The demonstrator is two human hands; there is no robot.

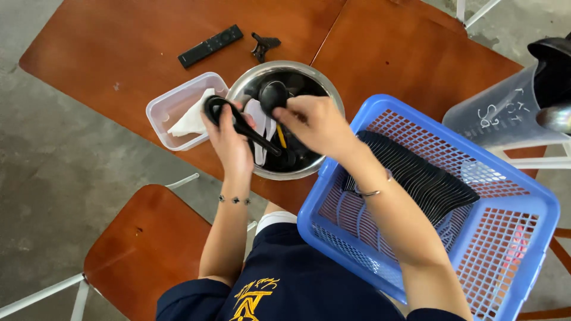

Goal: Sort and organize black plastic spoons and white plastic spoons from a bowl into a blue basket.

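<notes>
Far left: wooden stool [148, 244] with a white metal frame, standing on grey concrete floor [53, 160], just beside the person's left elbow.

Brown wooden table [137, 53] fills the top of the view. On it, left to right: black remote control [210, 46] lying diagonally, small black clip-like part [263, 45] next to it, both well apart from the hands. Below them is a clear plastic container [173, 107] with a folded white cloth [193, 119] inside; the container touches or nearly touches the steel bowl [309, 74].

Left hand [229, 139] is closed around a black spoon [238, 122], bowl end up-left by the thumb, handle running down-right over the steel bowl's rim. Beaded bracelet on that wrist.

The steel bowl sits at the table's near edge, centre. Inside it: dark utensils, something white, a yellow bit. Can't resolve further.

Right hand [315, 122] is over the steel bowl, fingers pinched on a second black spoon [273, 95], whose rounded head points up-left, close to the first spoon's handle. Thin bangle on that wrist.

Right of the bowl is a blue plastic basket [535, 208], tilted, resting against the table edge and the person's lap. The right forearm crosses it. Inside lies a neat fanned row of black spoons [428, 178].

Far right: translucent measuring jug [499, 113] with a dark object behind it, partly cut off by the frame edge.
</notes>
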